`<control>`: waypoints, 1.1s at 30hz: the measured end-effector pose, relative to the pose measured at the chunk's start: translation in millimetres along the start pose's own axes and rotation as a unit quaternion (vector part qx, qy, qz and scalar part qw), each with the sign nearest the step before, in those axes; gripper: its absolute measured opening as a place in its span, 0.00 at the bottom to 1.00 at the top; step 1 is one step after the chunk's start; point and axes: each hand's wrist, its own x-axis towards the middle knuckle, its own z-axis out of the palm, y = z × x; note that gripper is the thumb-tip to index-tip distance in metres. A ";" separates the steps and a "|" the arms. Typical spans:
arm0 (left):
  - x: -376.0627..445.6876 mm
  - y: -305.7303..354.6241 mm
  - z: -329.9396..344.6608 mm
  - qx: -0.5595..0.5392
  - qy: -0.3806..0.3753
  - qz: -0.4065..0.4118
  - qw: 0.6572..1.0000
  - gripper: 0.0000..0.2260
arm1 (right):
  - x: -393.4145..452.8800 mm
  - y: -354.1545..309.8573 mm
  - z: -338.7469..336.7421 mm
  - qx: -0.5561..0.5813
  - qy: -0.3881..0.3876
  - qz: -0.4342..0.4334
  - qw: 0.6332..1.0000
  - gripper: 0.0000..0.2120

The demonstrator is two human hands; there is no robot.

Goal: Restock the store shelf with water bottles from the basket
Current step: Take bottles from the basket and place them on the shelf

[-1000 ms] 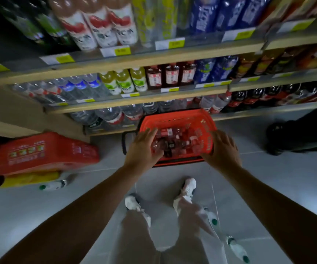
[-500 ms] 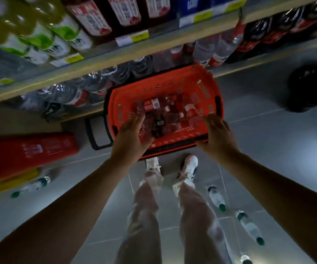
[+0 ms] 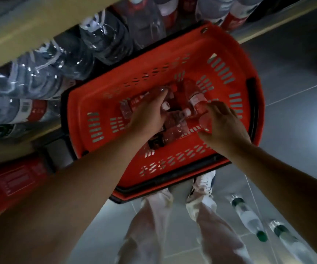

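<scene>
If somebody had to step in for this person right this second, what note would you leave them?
Left hand: down in the red basket, fingers curled over a small water bottle, apparently gripping it.
Right hand: also in the basket, fingertips on a red-labelled bottle; a firm grip is not clear.
The basket sits on the floor against the bottom shelf, with several small bottles inside. Big water bottles already line that shelf.
Two green-capped bottles lie on the floor to the right.
Done: hands are on bottles. Left: lift them out, shelve them, then repeat until the basket is emptied.
</scene>
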 end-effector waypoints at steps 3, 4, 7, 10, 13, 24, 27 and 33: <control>42.7 -11.5 32.8 0.024 -0.031 -0.003 0.999 0.30 | 23.1 8.0 12.4 -0.001 -0.005 0.015 1.000 0.34; 55.0 -13.6 42.6 0.014 -0.047 -0.006 0.999 0.30 | 28.9 11.5 16.3 -0.001 -0.006 0.019 1.000 0.33; 81.7 -21.5 70.3 0.036 -0.087 -0.013 0.995 0.30 | 41.2 20.4 24.5 -0.002 -0.009 0.028 1.000 0.33; 92.3 -27.5 87.1 0.135 -0.101 -0.056 0.984 0.31 | 47.4 25.2 33.4 0.002 -0.015 0.034 0.999 0.34; 93.6 -25.0 91.3 0.172 -0.073 -0.068 0.980 0.32 | 48.6 26.5 41.6 0.009 -0.016 0.035 0.999 0.35; 101.4 -15.5 118.0 0.179 0.045 -0.116 0.976 0.16 | 47.2 33.4 55.0 0.018 -0.044 0.036 0.998 0.36; 97.0 -13.7 111.9 0.156 0.050 -0.103 0.981 0.16 | 50.6 33.7 50.2 0.016 -0.042 0.041 0.998 0.37; 53.0 -27.3 67.7 0.030 0.093 0.024 0.995 0.20 | 69.1 24.1 52.6 0.026 -0.051 0.042 0.998 0.36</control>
